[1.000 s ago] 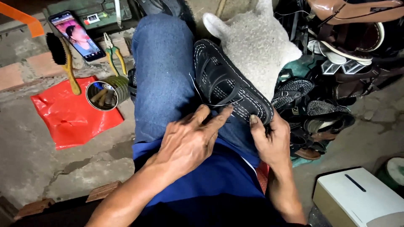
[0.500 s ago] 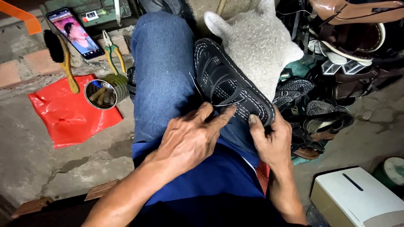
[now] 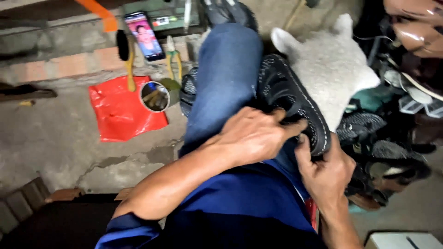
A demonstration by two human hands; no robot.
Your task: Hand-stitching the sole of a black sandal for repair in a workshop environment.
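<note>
Both hands (image 3: 295, 152) on black shoe (image 3: 290, 99)

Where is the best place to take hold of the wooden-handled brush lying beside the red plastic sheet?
Probably the bare wooden handle, reached from above. The brush lies flat on the floor, its dark bristle head toward the phone, so the handle end offers a clean, narrow grip.

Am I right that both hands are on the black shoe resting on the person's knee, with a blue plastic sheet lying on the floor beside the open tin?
Not quite: the plastic sheet is red, as the head view shows. Both the left hand and right hand are on the black shoe, near the open tin.
</note>
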